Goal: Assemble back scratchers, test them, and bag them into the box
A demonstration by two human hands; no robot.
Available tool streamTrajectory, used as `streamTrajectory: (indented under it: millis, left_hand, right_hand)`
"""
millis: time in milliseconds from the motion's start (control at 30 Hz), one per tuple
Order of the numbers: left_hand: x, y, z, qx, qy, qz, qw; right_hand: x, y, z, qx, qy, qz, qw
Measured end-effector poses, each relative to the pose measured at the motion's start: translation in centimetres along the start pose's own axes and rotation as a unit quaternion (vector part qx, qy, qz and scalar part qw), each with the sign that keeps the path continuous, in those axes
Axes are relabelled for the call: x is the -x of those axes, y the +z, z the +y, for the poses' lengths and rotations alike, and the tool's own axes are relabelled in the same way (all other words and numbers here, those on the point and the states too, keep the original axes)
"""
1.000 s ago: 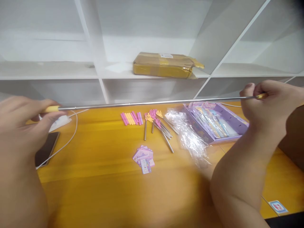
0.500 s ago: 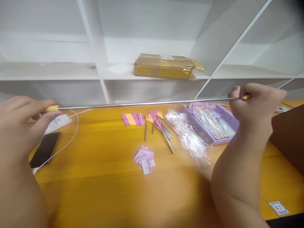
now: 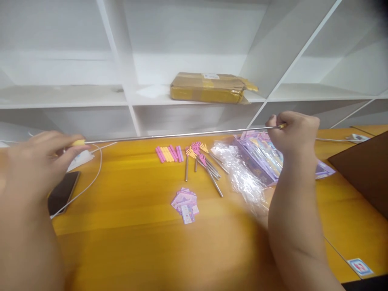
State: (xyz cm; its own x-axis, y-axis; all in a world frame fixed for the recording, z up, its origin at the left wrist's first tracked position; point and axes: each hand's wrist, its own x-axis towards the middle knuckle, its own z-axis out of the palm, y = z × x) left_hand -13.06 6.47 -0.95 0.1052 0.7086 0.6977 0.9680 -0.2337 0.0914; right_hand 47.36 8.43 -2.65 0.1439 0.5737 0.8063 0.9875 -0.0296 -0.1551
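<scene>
A telescopic back scratcher is stretched out level above the far part of the table, a thin metal rod with yellow at both ends. My left hand is closed on its yellow left end, thumb and fingers pinching it. Around the right end my right hand makes a fist, with a bit of yellow showing at the thumb. Below the rod lie several shorter back scratchers with pink and yellow hand-shaped heads. Left of them is a row of pink, yellow and purple tubes.
Purple cards lie mid-table. Clear plastic wrappers sit beside a purple box of packaged items. A phone and white cable are at left. A taped parcel rests on the white shelf; a brown panel stands right.
My hands have come closer together, the right moving left and the left slightly right. The stretched rod between them is shorter. More of the purple box's right side is hidden by my arm.
</scene>
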Motion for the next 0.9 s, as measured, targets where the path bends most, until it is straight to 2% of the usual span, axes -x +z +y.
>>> streamTrajectory:
  millis: [100,233,467,567,700,800,900]
  left_hand:
    - [-0.3,0.1,0.6,-0.017,0.027,0.020,0.999]
    - [-0.4,0.3,1.0,-0.015,0.026,0.007,1.000]
    - [-0.2,0.0,2.6,-0.016,0.033,-0.014,0.999]
    - [-0.2,0.3,3.9,-0.019,0.049,-0.029,0.998]
    - [-0.2,1.1,5.5,-0.008,0.047,-0.077,0.996]
    - [-0.1,1.6,6.0,-0.018,0.042,-0.110,0.993]
    - [0.0,1.6,6.0,-0.019,0.034,-0.118,0.992]
  right_hand:
    - [0.1,0.3,-0.1,-0.005,0.004,-0.009,1.000]
    - [0.1,0.5,0.1,-0.005,0.014,-0.009,1.000]
    - [0.0,0.9,0.1,-0.021,-0.015,0.008,1.000]
    - [0.2,1.2,-1.2,-0.028,-0.031,-0.007,0.999]
    - [0.8,2.5,-4.2,-0.030,-0.030,-0.048,0.998]
    - [1.5,3.7,-6.2,-0.032,-0.042,-0.095,0.994]
    - [2.1,4.5,-7.1,-0.030,-0.051,-0.132,0.989]
